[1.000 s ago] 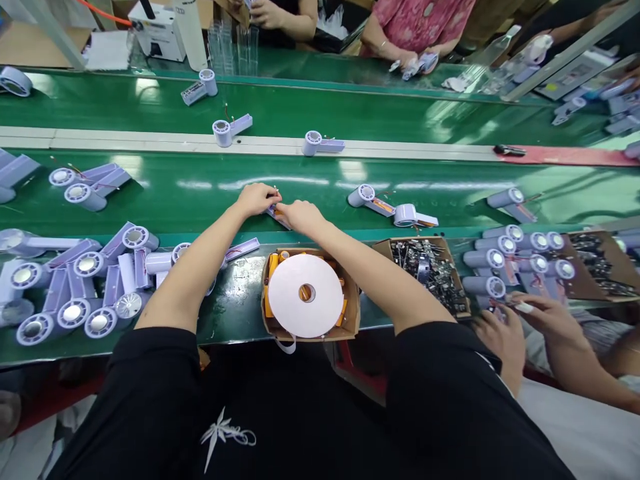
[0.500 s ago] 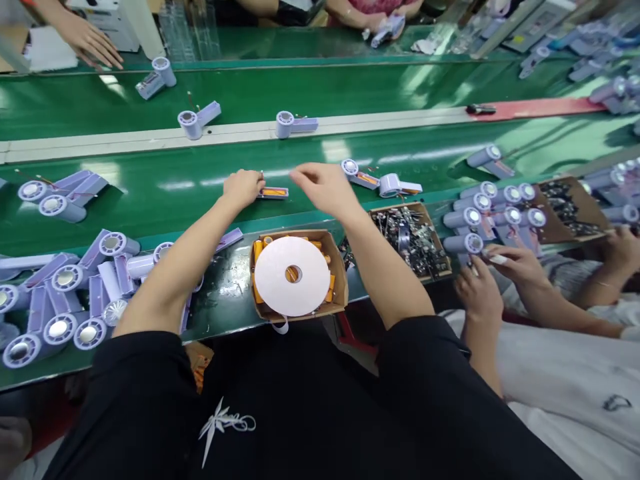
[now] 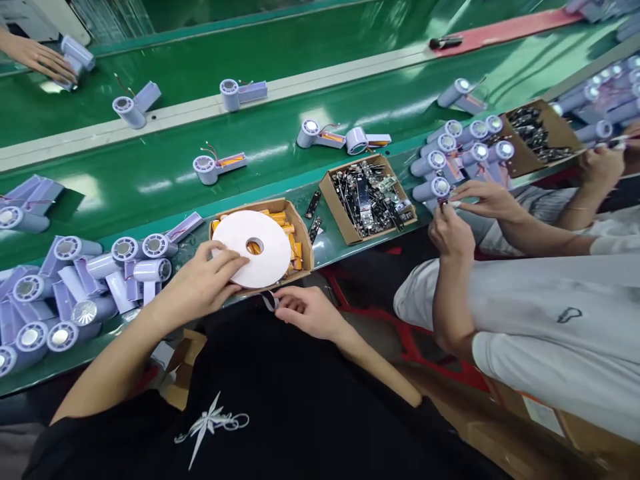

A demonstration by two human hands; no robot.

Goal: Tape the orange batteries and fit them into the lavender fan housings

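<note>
A large white roll of tape [image 3: 273,250] lies flat on top of an open cardboard box holding orange-wrapped battery cells [image 3: 299,253]. My left hand [image 3: 207,277] rests on the roll's left side, fingers spread over its face. Below the roll's front edge, my right hand [image 3: 307,310] pinches the loose end of the tape [image 3: 270,301], which hangs down in a curl. On the green belt beyond the box stands a lilac fan-handle casing [image 3: 206,170] with an orange cell in its handle and thin wires sticking up.
Lilac casings [image 3: 75,287] are heaped at left. A box of small circuit boards [image 3: 370,200] stands right of the battery box, with loose boards [image 3: 313,203] between. A co-worker's hands [image 3: 455,227] work at right beside more casings [image 3: 440,160]. Another person's hand [image 3: 43,60] reaches in at far left.
Both my hands have come back from the casing on the belt, leaving it there. The left now lies on the tape roll and the right holds the tape's end. The view has turned rightward.
</note>
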